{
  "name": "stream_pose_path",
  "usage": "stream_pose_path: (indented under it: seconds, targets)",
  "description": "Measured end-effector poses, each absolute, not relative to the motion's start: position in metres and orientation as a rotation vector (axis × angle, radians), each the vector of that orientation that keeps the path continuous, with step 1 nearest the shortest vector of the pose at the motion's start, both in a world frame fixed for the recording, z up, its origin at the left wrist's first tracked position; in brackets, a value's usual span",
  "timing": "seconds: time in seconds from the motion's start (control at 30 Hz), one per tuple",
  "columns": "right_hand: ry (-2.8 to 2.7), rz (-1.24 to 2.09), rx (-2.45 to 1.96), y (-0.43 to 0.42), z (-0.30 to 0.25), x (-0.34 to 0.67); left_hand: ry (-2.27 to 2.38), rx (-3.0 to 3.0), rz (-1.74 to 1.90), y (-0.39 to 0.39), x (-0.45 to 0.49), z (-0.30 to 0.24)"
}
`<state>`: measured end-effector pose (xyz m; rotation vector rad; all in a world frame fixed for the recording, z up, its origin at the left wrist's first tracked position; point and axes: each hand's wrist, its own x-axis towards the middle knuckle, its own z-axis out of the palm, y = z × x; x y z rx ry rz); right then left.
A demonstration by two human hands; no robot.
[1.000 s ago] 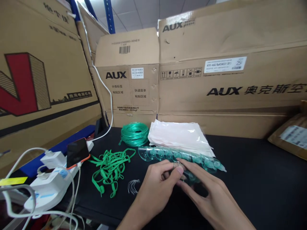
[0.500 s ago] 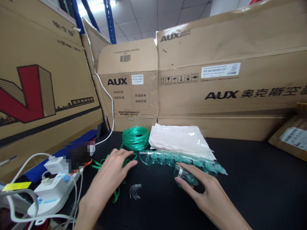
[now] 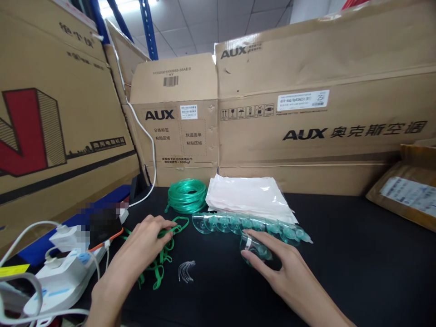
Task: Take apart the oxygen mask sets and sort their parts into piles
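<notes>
My left hand (image 3: 145, 240) lies on a tangle of green elastic straps (image 3: 160, 263) on the black table, its fingers curled and pinching one strap. My right hand (image 3: 275, 268) rests on the table and holds a clear green plastic mask (image 3: 255, 247) under its fingers. Just behind it lies a row of nested clear green masks (image 3: 248, 223). A small bunch of thin bent metal clips (image 3: 185, 271) sits between my hands.
A coil of green tubing (image 3: 187, 195) and a stack of clear plastic bags (image 3: 248, 195) lie at the back. Large AUX cardboard boxes (image 3: 306, 118) wall the table. A white power strip (image 3: 57, 277) with cables sits at the left; a brown parcel (image 3: 405, 190) at the right.
My left hand left the mask, moved left to the green straps and closed its fingers on one. My right hand stayed on the single mask.
</notes>
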<state>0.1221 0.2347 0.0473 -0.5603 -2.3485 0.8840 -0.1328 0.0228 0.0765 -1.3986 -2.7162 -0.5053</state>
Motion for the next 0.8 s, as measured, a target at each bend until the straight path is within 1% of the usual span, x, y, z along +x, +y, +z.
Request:
stream_pose_path:
  seconds: [0.27,0.43,0.57,0.67,0.8]
  targets:
    - [-2.357,0.901,-0.545,0.235,0.047,0.122,-2.685,-1.190,-0.596,0.020,-0.131,0.084]
    - [-2.362,0.901,-0.541,0.234,0.049,0.122,-2.574,-1.087,-0.887,0.020,-0.119,0.098]
    - [-2.358,0.901,-0.527,0.233,0.049,0.122,-2.513,-0.992,-1.038,0.021,-0.114,0.102]
    - [-2.350,0.900,-0.523,0.233,0.049,0.122,-2.338,-0.879,-1.269,0.023,-0.108,0.103]
    - [-2.350,0.915,-0.533,0.232,0.049,0.123,-2.010,-0.950,-1.754,0.028,-0.087,0.110]
